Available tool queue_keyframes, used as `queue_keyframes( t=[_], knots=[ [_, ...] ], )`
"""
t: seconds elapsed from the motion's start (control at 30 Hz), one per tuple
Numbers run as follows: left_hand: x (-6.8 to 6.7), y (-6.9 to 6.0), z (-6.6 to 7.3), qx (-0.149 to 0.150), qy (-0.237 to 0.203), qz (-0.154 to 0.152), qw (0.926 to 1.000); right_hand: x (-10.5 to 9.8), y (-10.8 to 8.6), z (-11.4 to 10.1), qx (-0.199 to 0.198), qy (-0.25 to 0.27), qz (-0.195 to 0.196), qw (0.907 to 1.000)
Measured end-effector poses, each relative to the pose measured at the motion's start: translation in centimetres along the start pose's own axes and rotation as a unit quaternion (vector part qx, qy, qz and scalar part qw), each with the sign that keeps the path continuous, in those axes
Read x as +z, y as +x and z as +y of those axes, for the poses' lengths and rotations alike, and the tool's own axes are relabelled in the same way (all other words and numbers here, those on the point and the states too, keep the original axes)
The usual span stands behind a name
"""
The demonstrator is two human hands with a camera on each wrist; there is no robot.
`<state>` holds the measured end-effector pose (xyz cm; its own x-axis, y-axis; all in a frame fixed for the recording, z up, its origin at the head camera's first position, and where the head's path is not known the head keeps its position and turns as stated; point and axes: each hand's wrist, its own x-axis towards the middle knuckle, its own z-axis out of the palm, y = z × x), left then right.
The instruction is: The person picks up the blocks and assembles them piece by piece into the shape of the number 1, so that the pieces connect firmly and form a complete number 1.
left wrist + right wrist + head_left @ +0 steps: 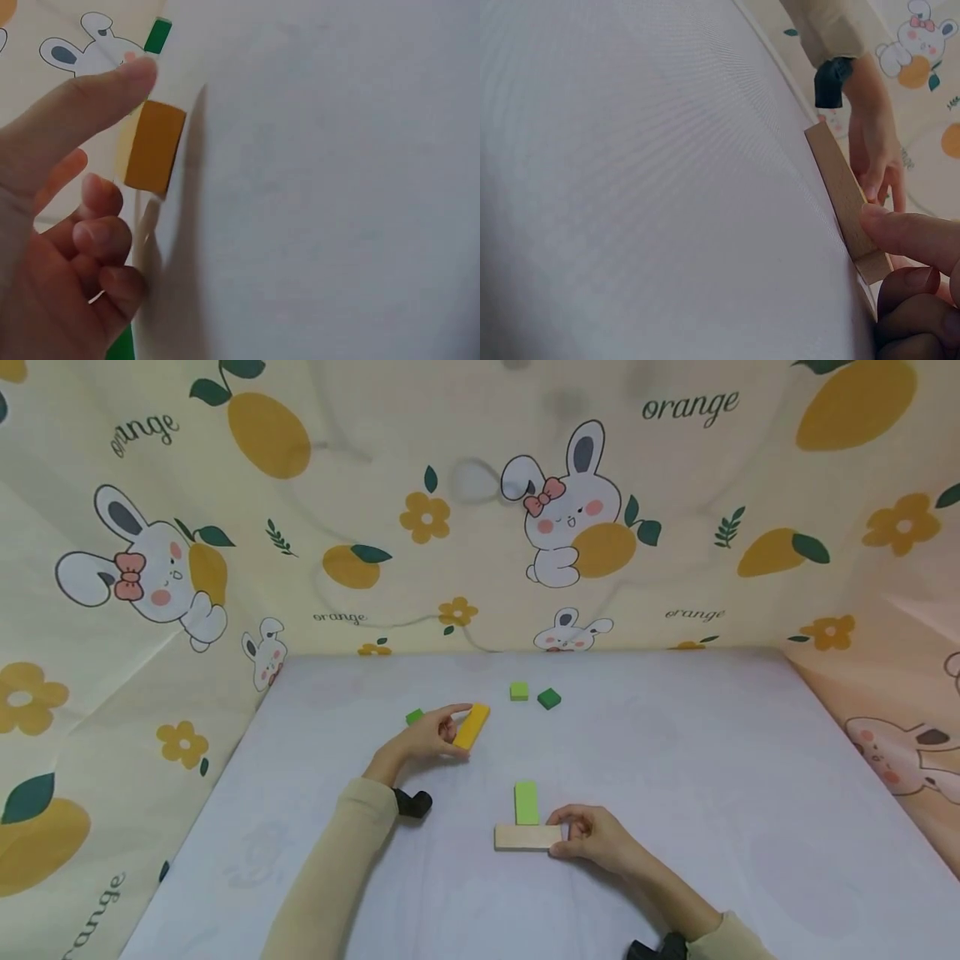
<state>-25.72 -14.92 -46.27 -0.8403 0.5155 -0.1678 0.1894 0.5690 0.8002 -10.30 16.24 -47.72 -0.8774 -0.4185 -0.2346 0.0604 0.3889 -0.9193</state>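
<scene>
In the head view my left hand point(426, 735) holds a yellow-orange block point(472, 727) between thumb and fingers, left of the middle; the same block point(156, 147) shows beside the thumb in the left wrist view. My right hand point(600, 839) pinches the right end of a plain wooden block point(522, 837), which lies crosswise nearer the front. A light green block point(527, 802) lies lengthwise just behind the wooden one, its near end against it or very close. In the right wrist view thumb and fingers are at the end of the wooden block point(843, 191).
Toward the back are a small light green block point(519, 692) and a dark green block point(550, 698). Another green block point(415, 717) is partly hidden behind my left hand. A printed cloth with rabbits and oranges hangs around the white table point(712, 777).
</scene>
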Motion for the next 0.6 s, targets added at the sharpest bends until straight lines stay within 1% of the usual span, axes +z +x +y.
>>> queue_keyframes(
  t=[0.13,0.23,0.37,0.5,0.6],
  knots=[
    [-0.4,0.5,0.0,-0.012,-0.011,-0.024,0.9996,0.0,-0.1,-0.1,0.003,0.0,0.0,1.0],
    [-0.7,0.9,-0.1,-0.012,-0.004,-0.042,0.999,0.1,-0.2,-0.2,0.001,-0.004,-0.001,1.0],
    [-1.2,1.2,-0.1,-0.022,0.011,-0.067,0.9975,0.2,-0.2,-0.2,0.0,-0.002,-0.003,1.0],
    [-1.8,1.7,0.0,-0.042,0.012,-0.089,0.9951,0.2,-0.1,-0.1,0.001,-0.003,-0.001,1.0],
    [-2.1,1.9,0.3,-0.055,0.016,-0.099,0.9934,0.1,-0.1,-0.1,-0.003,-0.006,0.002,1.0]
  ],
)
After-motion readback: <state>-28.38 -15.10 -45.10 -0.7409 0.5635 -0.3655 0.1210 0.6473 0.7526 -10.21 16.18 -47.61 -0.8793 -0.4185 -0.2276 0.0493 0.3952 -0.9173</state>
